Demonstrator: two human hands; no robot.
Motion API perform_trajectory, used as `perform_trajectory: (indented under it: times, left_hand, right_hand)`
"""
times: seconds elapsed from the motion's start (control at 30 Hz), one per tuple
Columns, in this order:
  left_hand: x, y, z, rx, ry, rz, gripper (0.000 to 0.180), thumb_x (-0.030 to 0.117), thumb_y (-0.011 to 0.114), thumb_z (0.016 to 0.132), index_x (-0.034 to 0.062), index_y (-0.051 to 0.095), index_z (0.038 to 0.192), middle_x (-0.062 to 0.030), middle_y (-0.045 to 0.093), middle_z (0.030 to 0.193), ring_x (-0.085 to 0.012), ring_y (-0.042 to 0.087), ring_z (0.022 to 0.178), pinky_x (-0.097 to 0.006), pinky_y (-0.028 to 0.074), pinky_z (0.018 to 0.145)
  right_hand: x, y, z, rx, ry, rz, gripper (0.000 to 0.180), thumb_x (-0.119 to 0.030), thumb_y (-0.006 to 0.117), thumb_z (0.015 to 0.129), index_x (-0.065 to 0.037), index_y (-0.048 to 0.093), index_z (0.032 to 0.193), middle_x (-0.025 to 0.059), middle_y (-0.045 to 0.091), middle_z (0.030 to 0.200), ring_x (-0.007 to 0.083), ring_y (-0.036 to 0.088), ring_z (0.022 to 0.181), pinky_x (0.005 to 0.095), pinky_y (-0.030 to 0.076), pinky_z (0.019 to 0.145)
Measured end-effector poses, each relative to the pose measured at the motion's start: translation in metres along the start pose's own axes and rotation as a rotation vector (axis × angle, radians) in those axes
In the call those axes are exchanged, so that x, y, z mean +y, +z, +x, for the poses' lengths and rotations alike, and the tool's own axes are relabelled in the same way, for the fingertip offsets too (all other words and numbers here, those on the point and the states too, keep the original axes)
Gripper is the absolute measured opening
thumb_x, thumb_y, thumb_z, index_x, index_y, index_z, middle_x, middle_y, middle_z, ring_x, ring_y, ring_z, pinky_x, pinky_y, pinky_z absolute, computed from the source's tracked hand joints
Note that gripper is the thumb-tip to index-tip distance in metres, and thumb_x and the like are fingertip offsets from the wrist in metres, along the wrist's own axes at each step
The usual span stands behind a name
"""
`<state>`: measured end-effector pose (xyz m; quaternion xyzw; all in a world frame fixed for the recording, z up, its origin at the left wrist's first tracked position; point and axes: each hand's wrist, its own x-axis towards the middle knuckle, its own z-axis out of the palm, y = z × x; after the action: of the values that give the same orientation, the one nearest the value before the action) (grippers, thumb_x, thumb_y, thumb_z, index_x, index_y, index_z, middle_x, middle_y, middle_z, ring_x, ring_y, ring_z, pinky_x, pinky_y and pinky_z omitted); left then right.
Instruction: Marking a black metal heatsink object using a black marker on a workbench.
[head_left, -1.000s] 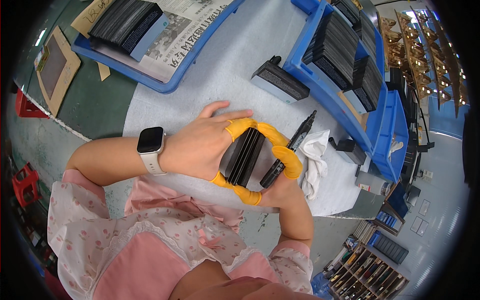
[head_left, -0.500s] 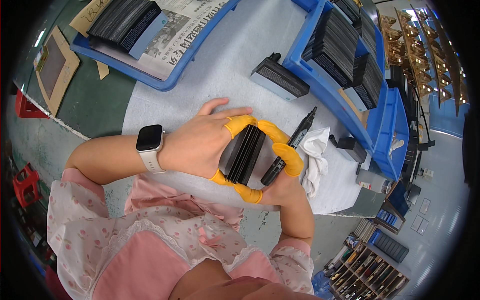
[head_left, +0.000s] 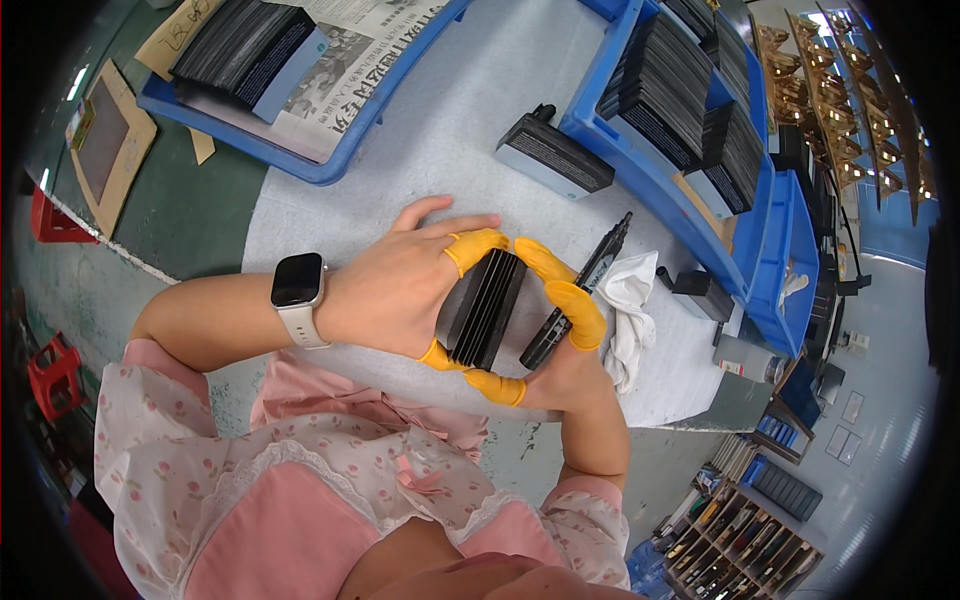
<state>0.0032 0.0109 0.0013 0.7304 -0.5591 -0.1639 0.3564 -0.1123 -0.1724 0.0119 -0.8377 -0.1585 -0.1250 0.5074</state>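
Two hands, one left (head_left: 375, 295) and one right (head_left: 565, 380), around a small stack of thin black pieces (head_left: 485, 310), over the tabletop (head_left: 215, 220).
The blue tray (head_left: 318, 172) at the top left has newspaper (head_left: 345, 90) in it, with a big, tight stack (head_left: 240, 60) of black pieces. The blue divided bin (head_left: 630, 165) at the right is packed with more black rows (head_left: 655, 95). The left grip pinches the small stack's two ends. The right grip holds a long, round black marker (head_left: 599, 265); its finger and thumb are at the stack's ends, but I cannot tell if they touch. Smooth yellow covers (head_left: 577, 312) wrap the fingertips. A crumpled white cloth (head_left: 628, 310) lies beside the right hand, on a soft-looking pale sheet (head_left: 320, 215).
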Motion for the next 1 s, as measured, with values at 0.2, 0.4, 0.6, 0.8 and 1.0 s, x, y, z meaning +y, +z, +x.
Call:
perform_trajectory:
  times: [0.2, 0.4, 0.6, 0.8, 1.0]
  left_hand:
    - [0.000, 0.000, 0.000, 0.009, -0.003, -0.004, 0.086, 0.041, 0.080, 0.058, 0.0025, 0.045, 0.127, -0.0192, 0.048, 0.132, -0.0277, 0.041, 0.130, -0.050, 0.017, 0.110]
    - [0.000, 0.001, 0.000, 0.008, -0.009, 0.012, 0.085, 0.041, 0.079, 0.059, 0.0026, 0.045, 0.127, -0.0191, 0.048, 0.132, -0.0278, 0.042, 0.129, -0.050, 0.017, 0.110]
    - [0.002, -0.001, 0.000, 0.016, -0.008, -0.005, 0.075, 0.036, 0.076, 0.063, 0.0022, 0.049, 0.124, -0.0159, 0.052, 0.128, -0.0265, 0.041, 0.131, -0.049, 0.018, 0.110]
    - [0.003, -0.001, 0.001, 0.022, -0.018, -0.046, 0.066, 0.031, 0.072, 0.067, 0.0011, 0.051, 0.122, -0.0138, 0.056, 0.124, -0.0257, 0.041, 0.131, -0.049, 0.018, 0.110]
    - [-0.002, 0.002, 0.001, 0.001, -0.007, -0.007, 0.084, 0.039, 0.081, 0.057, 0.0042, 0.046, 0.125, -0.0155, 0.051, 0.130, -0.0260, 0.042, 0.130, -0.050, 0.017, 0.110]
  right_hand:
    - [0.000, -0.005, 0.000, -0.052, -0.020, -0.034, 0.110, -0.021, 0.093, 0.051, -0.010, 0.029, 0.140, 0.0244, 0.042, 0.138, 0.0388, 0.046, 0.126, 0.0498, 0.038, 0.103]
    - [-0.003, -0.006, 0.003, -0.040, 0.025, -0.020, 0.106, -0.020, 0.094, 0.049, -0.002, 0.037, 0.136, 0.0220, 0.047, 0.135, 0.0359, 0.049, 0.124, 0.0465, 0.038, 0.104]
    - [-0.006, 0.001, 0.004, -0.002, 0.074, -0.017, 0.098, -0.019, 0.093, 0.052, -0.005, 0.039, 0.133, 0.0181, 0.050, 0.132, 0.0330, 0.054, 0.118, 0.0426, 0.043, 0.099]
    - [-0.008, 0.002, 0.004, 0.013, 0.103, -0.016, 0.096, -0.020, 0.092, 0.054, -0.011, 0.037, 0.133, 0.0182, 0.050, 0.132, 0.0356, 0.057, 0.114, 0.0424, 0.047, 0.094]
    - [-0.009, -0.005, 0.004, 0.042, 0.065, -0.035, 0.096, -0.028, 0.091, 0.058, -0.010, 0.036, 0.135, 0.0194, 0.052, 0.129, 0.0356, 0.058, 0.112, 0.0427, 0.048, 0.093]
